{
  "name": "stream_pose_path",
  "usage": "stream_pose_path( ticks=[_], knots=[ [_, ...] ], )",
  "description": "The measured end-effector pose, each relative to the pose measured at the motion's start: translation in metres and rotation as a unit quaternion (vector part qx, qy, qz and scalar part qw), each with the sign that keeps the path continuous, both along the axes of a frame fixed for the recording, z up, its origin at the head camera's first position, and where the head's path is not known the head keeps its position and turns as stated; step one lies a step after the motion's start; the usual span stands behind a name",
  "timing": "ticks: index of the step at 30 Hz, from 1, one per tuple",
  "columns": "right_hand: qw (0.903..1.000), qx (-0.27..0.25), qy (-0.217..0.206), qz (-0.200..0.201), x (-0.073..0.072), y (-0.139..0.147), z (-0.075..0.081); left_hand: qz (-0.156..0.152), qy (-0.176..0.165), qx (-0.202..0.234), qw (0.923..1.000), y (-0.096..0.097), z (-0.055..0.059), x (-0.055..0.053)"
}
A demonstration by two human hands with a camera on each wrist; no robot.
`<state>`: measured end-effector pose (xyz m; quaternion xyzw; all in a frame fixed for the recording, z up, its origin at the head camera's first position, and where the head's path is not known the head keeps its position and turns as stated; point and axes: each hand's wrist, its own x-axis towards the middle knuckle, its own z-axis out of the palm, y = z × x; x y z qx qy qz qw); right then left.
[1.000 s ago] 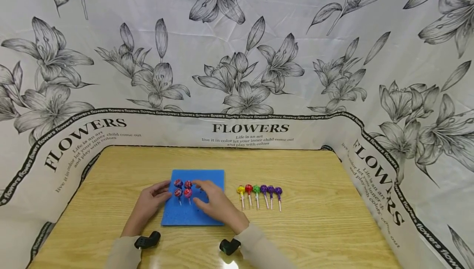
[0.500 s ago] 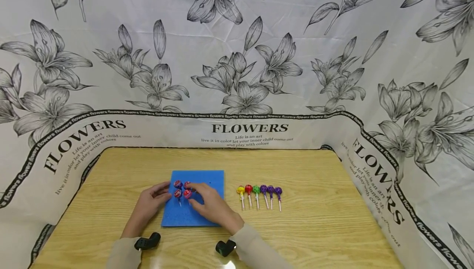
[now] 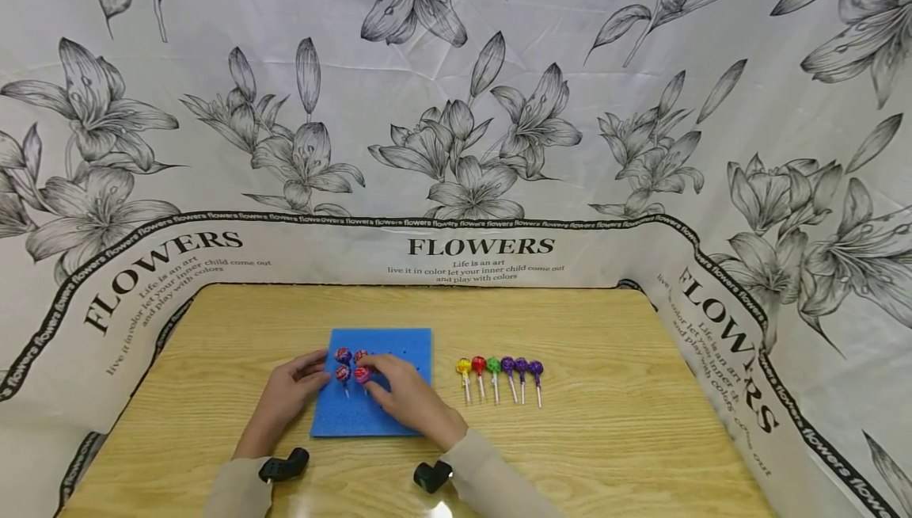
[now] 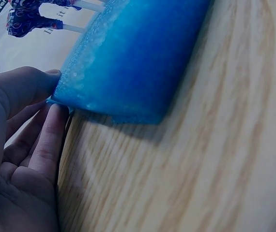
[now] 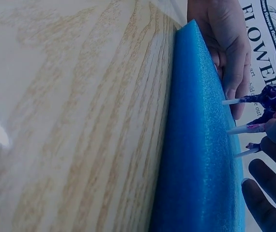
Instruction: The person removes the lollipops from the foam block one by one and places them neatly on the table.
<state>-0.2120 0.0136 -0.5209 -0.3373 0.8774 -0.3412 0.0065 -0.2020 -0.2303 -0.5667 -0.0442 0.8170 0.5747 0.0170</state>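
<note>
A blue foam block (image 3: 349, 420) lies on the table with several wrapped lollipops standing stick-down in its left part. My left hand (image 3: 287, 393) grips the block's left edge; in the left wrist view the thumb (image 4: 36, 83) is on the upper edge and a finger is beneath it. My right hand (image 3: 419, 403) reaches over the block, and its thumb and fingers pinch the pink front lollipop (image 3: 362, 375) near its head. Behind that one, a red lollipop (image 3: 361, 357) is partly covered by the fingers. Two dark red-and-blue lollipops, including the front one (image 3: 343, 373), stand left of them.
Right of the block, a row of lollipops lies on the wooden table (image 3: 606, 423): a yellow one (image 3: 464, 365), a red one (image 3: 479, 363), a green one (image 3: 494, 365) and several purple ones (image 3: 522, 366). Small holes show in the foam. A flower-print cloth (image 3: 470, 257) surrounds the table.
The right hand has moved left and its thumb and fingers have closed in on the pink lollipop. The left hand has stayed at the foam block's edge.
</note>
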Motion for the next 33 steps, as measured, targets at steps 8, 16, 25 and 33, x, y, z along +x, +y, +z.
stream_pose_path(
  ticks=[8,16,25,33],
  knots=[
    [0.9999,0.005,0.011,-0.004,0.001,0.002,0.003,0.001,-0.006,0.002,1.0000,0.000,0.002,0.001],
    [0.9996,-0.020,0.020,-0.004,-0.002,0.004,0.002,0.003,-0.007,0.000,1.0000,0.001,0.004,0.002],
    [0.9980,-0.052,0.036,0.003,-0.006,0.006,0.006,0.006,-0.005,-0.014,0.9999,-0.001,0.003,-0.001],
    [0.9970,-0.075,0.018,-0.002,-0.006,0.017,0.013,0.001,0.000,-0.011,0.9999,-0.001,0.002,-0.001]
  ],
)
